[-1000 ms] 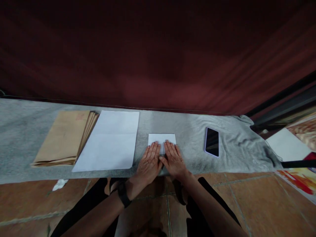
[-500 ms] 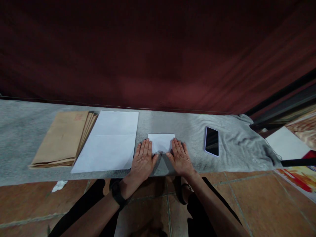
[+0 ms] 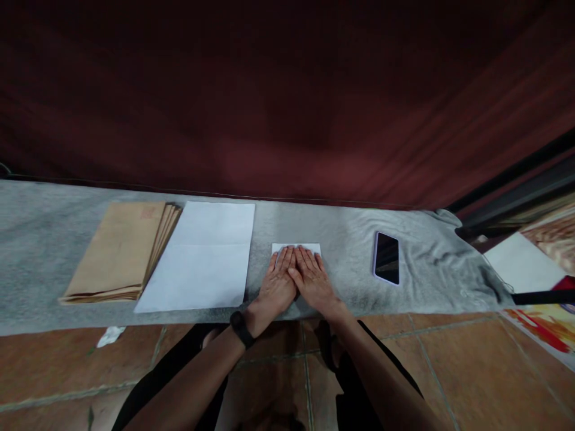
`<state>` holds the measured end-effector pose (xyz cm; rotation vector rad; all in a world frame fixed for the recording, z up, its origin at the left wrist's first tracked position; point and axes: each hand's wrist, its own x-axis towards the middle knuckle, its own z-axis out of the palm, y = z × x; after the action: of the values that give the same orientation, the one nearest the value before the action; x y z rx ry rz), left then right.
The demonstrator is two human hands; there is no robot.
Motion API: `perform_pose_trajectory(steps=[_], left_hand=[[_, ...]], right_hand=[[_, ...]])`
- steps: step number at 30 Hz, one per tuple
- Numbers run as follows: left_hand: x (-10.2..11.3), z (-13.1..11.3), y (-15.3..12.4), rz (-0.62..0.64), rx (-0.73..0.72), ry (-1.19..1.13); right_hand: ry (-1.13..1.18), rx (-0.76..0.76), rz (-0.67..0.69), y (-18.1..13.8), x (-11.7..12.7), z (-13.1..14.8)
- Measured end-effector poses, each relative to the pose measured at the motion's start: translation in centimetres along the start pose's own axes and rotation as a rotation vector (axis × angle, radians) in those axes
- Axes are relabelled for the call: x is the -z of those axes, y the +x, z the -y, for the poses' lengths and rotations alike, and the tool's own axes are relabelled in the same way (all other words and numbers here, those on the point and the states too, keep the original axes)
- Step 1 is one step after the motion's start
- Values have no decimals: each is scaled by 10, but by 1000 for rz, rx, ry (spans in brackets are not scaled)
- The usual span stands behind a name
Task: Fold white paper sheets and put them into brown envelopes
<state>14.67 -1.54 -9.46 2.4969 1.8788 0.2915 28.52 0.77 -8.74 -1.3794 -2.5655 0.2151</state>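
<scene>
A small folded piece of white paper (image 3: 284, 246) lies on the grey cloth, mostly covered by my hands. My left hand (image 3: 279, 282) rests flat on its left part with fingers stretched away from me. Beside it, my right hand (image 3: 313, 281) presses flat on the right part, and its thumb lies against my left hand. Neither hand grips anything. Left of my hands are large white sheets (image 3: 202, 257), with a crease across the top one. A stack of brown paper envelopes (image 3: 117, 251) sits farther left.
A phone (image 3: 387, 258) with a dark screen lies to the right on the grey cloth (image 3: 332, 230). Behind the cloth hangs a dark red curtain (image 3: 287, 108). Tiled floor (image 3: 471, 353) shows below the near edge, with a white scrap (image 3: 110, 336) on it.
My hands have slid inward from the two sides of the folded paper and now meet over its middle. The paper, sheets, envelopes and phone stay in place on the cloth.
</scene>
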Motion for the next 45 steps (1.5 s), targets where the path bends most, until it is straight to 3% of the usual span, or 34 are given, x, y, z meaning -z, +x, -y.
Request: perform_pose_trajectory(steps=[18,22,31,35,45], left_hand=[[9,30,1,-28,171,-6],[11,27,-2,-66,208,6],[8,-14,-36,-85,-62,-22],[4,-13,-46,-64,-56,-5],[5,3,-52,-96,15,0]], right_hand=[[-103,-107,-114,-10,-5,-32],[-97,-131,-146,-13,-3,-32],[-24,30,-58,-32,0,1],[-48,59,-67,-44,-3,6],[-106,26,-87,-56,-2,-18]])
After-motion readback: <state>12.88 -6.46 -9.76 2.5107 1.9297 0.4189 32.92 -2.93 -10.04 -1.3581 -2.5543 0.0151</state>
